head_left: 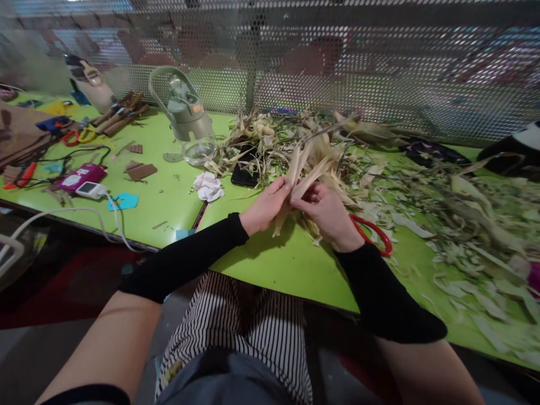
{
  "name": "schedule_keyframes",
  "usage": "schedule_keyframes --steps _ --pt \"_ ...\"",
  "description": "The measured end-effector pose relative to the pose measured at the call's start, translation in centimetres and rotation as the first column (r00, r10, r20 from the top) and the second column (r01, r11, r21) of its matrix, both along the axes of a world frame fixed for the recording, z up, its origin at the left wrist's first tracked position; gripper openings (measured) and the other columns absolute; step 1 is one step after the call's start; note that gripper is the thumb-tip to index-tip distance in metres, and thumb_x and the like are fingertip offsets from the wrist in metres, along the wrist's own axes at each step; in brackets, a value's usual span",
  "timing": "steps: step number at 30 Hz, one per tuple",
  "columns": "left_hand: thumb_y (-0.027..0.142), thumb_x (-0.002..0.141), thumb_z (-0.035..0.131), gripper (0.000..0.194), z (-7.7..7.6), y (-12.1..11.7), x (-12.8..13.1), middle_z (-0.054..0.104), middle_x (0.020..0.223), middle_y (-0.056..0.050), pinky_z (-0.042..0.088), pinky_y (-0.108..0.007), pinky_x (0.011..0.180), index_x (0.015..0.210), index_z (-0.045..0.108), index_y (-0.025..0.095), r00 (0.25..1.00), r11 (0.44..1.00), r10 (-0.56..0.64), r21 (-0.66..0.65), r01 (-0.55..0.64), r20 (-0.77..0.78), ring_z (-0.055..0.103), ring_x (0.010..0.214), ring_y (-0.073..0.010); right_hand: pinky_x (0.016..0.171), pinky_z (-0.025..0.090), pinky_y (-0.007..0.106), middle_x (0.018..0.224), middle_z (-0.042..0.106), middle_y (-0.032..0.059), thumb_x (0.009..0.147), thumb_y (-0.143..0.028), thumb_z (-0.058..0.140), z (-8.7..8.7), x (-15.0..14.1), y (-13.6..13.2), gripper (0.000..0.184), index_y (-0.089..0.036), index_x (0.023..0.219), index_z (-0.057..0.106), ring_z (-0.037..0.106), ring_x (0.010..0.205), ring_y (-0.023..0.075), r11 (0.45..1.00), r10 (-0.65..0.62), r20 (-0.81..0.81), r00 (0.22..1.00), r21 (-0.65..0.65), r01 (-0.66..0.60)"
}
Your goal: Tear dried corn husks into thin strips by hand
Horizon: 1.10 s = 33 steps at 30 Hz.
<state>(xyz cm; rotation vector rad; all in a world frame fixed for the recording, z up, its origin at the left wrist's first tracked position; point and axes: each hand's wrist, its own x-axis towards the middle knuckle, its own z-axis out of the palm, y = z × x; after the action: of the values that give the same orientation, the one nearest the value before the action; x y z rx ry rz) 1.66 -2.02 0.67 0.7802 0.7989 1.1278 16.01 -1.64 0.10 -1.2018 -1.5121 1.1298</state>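
My left hand [266, 206] and my right hand [327, 216] meet over the green table [270, 264], both pinched on a bundle of dried husk strips [306, 169] that fans upward between them. Black sleeves cover both forearms. Red-handled scissors [373, 233] lie just right of my right wrist, partly hidden by it. Behind the hands spreads a big heap of dry husks [295, 138].
A black phone [244, 174] and crumpled white tissue [208, 186] lie left of the heap. A clear jug with a grey lid [185, 115], brown card pieces [140, 170], a pink device with cables [80, 177] and tools sit at left. Husk scraps [464, 236] cover the right. Perforated metal screen [337, 67] behind.
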Motion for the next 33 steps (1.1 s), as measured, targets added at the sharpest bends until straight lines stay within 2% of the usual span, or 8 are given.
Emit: schedule_keyframes --steps 5,9,13,17,23,28,33 --pt "0.016 0.104 0.049 0.023 0.8 -0.1 -0.5 0.057 0.070 0.002 0.053 -0.025 0.073 0.083 0.057 0.018 0.992 0.990 -0.090 -0.119 0.079 -0.084 0.053 0.063 -0.0091 0.086 0.065 0.049 0.091 0.077 0.0049 0.066 -0.041 0.090 -0.3 0.3 0.1 0.046 -0.022 0.098 0.063 0.073 0.085 0.0248 0.999 -0.042 0.036 0.998 -0.004 0.042" --pt "0.009 0.101 0.051 0.017 0.9 0.2 -0.9 0.063 0.073 0.000 0.055 -0.028 0.079 0.096 0.067 0.015 0.979 0.978 -0.171 -0.136 0.156 -0.113 0.056 0.063 -0.0100 0.080 0.066 0.048 0.085 0.075 0.0044 0.065 -0.043 0.092 -0.1 0.6 0.2 0.048 -0.021 0.097 0.063 0.072 0.077 0.0234 0.998 -0.049 0.080 0.996 0.030 0.047" --pt "0.007 0.101 0.048 0.024 0.7 0.6 -1.1 0.071 0.078 -0.003 0.059 -0.032 0.081 0.111 0.068 0.014 0.973 0.970 -0.205 -0.153 0.188 -0.104 0.061 0.061 -0.0116 0.072 0.067 0.046 0.084 0.075 0.0027 0.065 -0.043 0.094 0.2 0.8 0.2 0.050 -0.023 0.098 0.061 0.072 0.074 0.0230 0.999 -0.030 0.054 0.998 0.045 0.027" --pt "0.009 0.102 0.047 0.025 0.8 0.8 -1.2 0.073 0.079 -0.004 0.063 -0.035 0.081 0.113 0.068 0.016 0.975 0.964 -0.205 -0.190 0.186 -0.082 0.066 0.061 -0.0136 0.067 0.067 0.046 0.088 0.076 0.0036 0.067 -0.045 0.092 0.5 0.6 0.0 0.048 -0.024 0.097 0.060 0.073 0.074 0.0240 1.000 0.000 -0.024 1.000 0.022 0.000" --pt "0.007 0.100 0.050 0.025 -0.3 1.4 -1.7 0.072 0.074 -0.005 0.063 -0.032 0.074 0.116 0.068 0.015 0.951 0.940 -0.309 -0.159 0.302 -0.021 0.069 0.063 -0.0148 0.064 0.066 0.044 0.091 0.074 0.0033 0.069 -0.045 0.091 0.8 0.9 -0.2 0.047 -0.025 0.099 0.062 0.072 0.074 0.0237 0.999 0.002 0.018 1.000 0.048 -0.003" --pt "0.013 0.102 0.051 0.024 -0.9 1.4 -1.4 0.071 0.074 -0.004 0.059 -0.029 0.066 0.115 0.070 0.018 0.958 0.954 -0.278 -0.140 0.266 -0.073 0.062 0.057 -0.0127 0.077 0.068 0.046 0.095 0.077 0.0055 0.067 -0.048 0.093 0.8 1.1 0.0 0.050 -0.023 0.101 0.066 0.074 0.083 0.0242 0.997 0.081 0.040 0.996 0.007 -0.081" --pt "0.014 0.103 0.050 0.023 -1.5 0.8 -0.5 0.072 0.083 -0.004 0.058 -0.031 0.080 0.111 0.071 0.019 0.978 0.979 -0.196 -0.068 0.191 -0.071 0.062 0.066 -0.0121 0.081 0.068 0.050 0.091 0.078 0.0064 0.065 -0.049 0.094 0.9 1.2 0.1 0.051 -0.023 0.100 0.065 0.076 0.086 0.0271 0.993 0.091 0.006 0.996 -0.080 -0.091"
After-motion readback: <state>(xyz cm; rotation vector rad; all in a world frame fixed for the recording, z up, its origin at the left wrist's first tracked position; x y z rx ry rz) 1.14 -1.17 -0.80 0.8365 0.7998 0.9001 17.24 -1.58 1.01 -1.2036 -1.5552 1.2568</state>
